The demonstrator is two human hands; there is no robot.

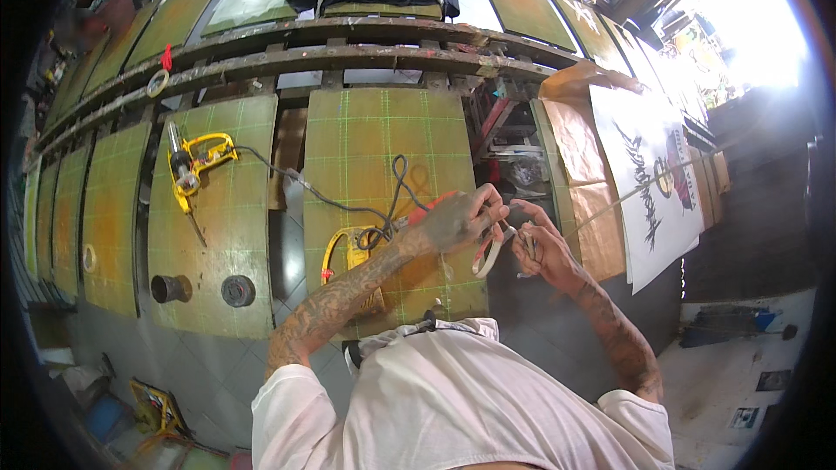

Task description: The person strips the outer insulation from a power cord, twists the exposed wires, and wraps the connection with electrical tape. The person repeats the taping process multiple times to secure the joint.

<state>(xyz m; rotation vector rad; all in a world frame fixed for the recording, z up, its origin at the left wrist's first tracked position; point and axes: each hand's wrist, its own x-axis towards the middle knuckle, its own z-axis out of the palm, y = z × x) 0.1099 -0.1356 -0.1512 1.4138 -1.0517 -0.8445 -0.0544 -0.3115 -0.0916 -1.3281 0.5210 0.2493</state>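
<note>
In front of my body, my left hand (466,216) is closed in a pinch. A narrow pale roll of tape (488,254) hangs at its fingertips, tilted. Close beside it on the right, my right hand (544,252) has its fingers curled round something small that I cannot make out. Under my left wrist, a red-handled tool (428,208) lies partly hidden on the board. A black cable (335,202) runs from there to an opened yellow heat gun (198,161) on the board to the left. A loose yellow housing half (348,251) lies by my left forearm.
A black metal cup (171,288) and a dark round piece (238,291) sit at the left board's near edge. Wooden rails (383,58) cross behind the boards. Printed white sheets (649,183) and brown paper (582,174) lie at right. A tape roll (158,83) hangs on the rail.
</note>
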